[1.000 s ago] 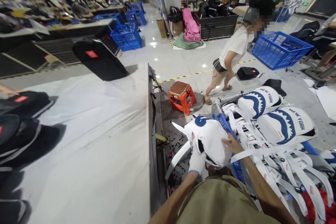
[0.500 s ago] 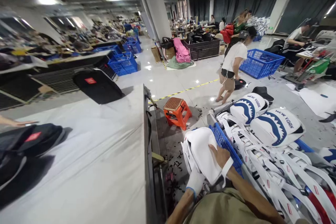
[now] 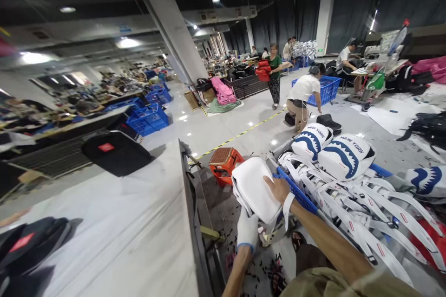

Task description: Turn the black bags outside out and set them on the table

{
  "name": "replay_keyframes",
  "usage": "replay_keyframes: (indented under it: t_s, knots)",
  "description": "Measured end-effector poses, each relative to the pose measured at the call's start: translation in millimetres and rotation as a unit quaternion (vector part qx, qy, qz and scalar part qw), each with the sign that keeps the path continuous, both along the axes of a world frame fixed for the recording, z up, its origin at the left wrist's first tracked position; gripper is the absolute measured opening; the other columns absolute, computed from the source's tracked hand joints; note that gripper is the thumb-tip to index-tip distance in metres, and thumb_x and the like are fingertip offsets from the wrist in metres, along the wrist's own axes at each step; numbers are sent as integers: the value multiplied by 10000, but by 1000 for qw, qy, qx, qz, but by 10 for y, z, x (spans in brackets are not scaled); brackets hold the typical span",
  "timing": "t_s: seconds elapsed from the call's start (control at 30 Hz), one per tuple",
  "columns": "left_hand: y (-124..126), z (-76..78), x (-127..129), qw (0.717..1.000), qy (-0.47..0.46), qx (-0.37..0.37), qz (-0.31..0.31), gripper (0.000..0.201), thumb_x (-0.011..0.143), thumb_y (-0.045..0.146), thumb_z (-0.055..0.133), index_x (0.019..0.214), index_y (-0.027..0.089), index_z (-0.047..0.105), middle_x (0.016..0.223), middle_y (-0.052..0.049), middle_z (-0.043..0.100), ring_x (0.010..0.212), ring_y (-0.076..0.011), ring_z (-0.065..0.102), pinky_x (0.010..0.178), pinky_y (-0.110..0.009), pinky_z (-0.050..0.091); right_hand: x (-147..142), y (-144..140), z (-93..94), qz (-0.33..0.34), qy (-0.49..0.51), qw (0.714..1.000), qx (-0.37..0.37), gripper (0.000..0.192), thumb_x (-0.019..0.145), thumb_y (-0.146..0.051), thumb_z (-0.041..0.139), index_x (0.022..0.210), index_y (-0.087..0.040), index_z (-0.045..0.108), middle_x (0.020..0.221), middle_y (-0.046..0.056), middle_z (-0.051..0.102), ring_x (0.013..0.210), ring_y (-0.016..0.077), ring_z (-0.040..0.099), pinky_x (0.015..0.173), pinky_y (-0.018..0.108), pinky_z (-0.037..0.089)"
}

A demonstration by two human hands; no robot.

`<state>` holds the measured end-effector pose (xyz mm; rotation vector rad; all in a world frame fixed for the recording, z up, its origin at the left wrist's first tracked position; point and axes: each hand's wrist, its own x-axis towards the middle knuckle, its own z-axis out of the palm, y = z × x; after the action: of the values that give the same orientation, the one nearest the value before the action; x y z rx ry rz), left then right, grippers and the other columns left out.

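I hold a white backpack [image 3: 254,188] in front of me, above the gap between the table and a blue crate. My left hand [image 3: 246,228], in a white glove, grips its lower edge from below. My bare right hand [image 3: 278,189] presses on its right side, with a white strap over my wrist. The bag's plain white back faces me. Its straps hang down under it.
A white-covered table [image 3: 114,222] lies to my left with black bags [image 3: 114,152] on it. To my right, a blue crate [image 3: 296,192] overflows with white shark-print bags [image 3: 343,155]. An orange stool [image 3: 225,163] stands ahead. Other people [image 3: 303,97] work farther off.
The white bag has turned from its printed side to its plain back and come up toward me. My view has tilted up. The person in the white shirt has walked farther away.
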<state>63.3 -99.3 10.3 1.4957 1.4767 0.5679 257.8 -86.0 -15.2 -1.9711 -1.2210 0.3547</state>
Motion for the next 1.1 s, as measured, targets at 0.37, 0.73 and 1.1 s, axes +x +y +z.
replay_keyframes:
  t_s: [0.37,0.73,1.1]
  knots:
    - [-1334,1197,1049,933,-82,348,45,656,1039,477,736,1637,239,603,1392,-107,819,1111,-242,837,884,-292,668,1407,-857,1624,-62,242,957,147,831,1038,-909,359,815,-208,746,767,2,705,725,138,644,699,227,579]
    - [-1476,453,1910,859,48,473,-190,429,1077,355,700,1490,239,707,1331,-114,844,1212,-277,817,1090,-373,633,3301,-2305,1899,-316,89,890,317,864,829,-1105,501,594,-283,375,584,-30,349,595,124,312,507,315,274]
    - [-1393,-464,1971,943,135,98,-288,532,1089,336,500,1563,215,709,1505,-85,778,1370,-244,759,1146,-330,604,5042,-3518,541,-260,-391,881,-54,733,1031,-815,647,644,-197,577,614,30,563,657,155,496,652,336,247]
